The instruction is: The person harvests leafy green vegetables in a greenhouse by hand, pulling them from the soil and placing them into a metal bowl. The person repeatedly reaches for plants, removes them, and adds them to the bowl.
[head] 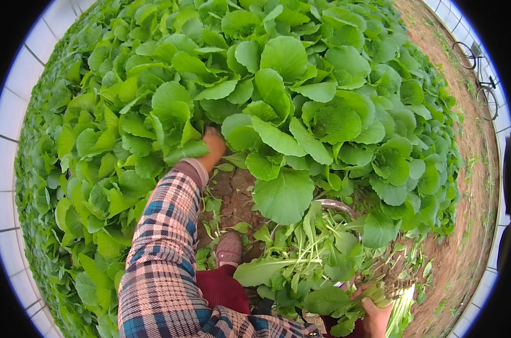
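Observation:
My left hand [213, 145] reaches down between leafy green plants [173, 105], close to the soil. Leaves cover its fingertips, so whether it grips a stem is hidden. At the lower right, my right hand [376, 314] is closed around a bunch of uprooted greens [378, 294]. Pale stems and soil-covered roots [399, 287] stick out on the right of that fist, and broad leaves spread to its left. Beside this bunch lies a heap of pulled greens [310, 249], piled at a round metal rim [335, 205] that is partly buried under leaves.
Dense standing greens [280, 59] fill the ground ahead and to the left. Bare soil [234, 198] shows near my shoe [228, 249]. A dirt path [475, 203] runs along the right, with a bicycle [485, 86] by the pale wall [458, 27].

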Demonstrator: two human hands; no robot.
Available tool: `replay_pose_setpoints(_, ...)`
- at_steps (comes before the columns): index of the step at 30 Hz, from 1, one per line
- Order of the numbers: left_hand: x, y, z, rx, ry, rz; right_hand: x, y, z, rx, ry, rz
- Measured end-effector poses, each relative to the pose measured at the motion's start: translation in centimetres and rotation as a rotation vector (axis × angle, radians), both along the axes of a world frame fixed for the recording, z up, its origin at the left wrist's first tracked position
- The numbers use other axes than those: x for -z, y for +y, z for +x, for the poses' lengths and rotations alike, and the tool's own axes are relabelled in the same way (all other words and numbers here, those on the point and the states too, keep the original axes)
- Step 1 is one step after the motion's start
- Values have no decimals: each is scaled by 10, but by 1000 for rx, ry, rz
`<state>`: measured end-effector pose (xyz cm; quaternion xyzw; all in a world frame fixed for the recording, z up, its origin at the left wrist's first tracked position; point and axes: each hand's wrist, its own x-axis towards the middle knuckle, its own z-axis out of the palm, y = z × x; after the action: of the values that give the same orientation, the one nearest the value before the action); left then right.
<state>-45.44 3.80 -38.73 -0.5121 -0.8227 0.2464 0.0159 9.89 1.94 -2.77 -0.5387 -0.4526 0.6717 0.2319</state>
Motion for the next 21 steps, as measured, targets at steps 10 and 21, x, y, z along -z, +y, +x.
replay_pose_setpoints(10, 47, -25, -4, 89, 326, -270, 9, 20, -1, -32, -227, -101)
replay_pose_setpoints(21, 43, -22, 1, 129, 243, -238, -1, 24, -11, -105, -360, -94)
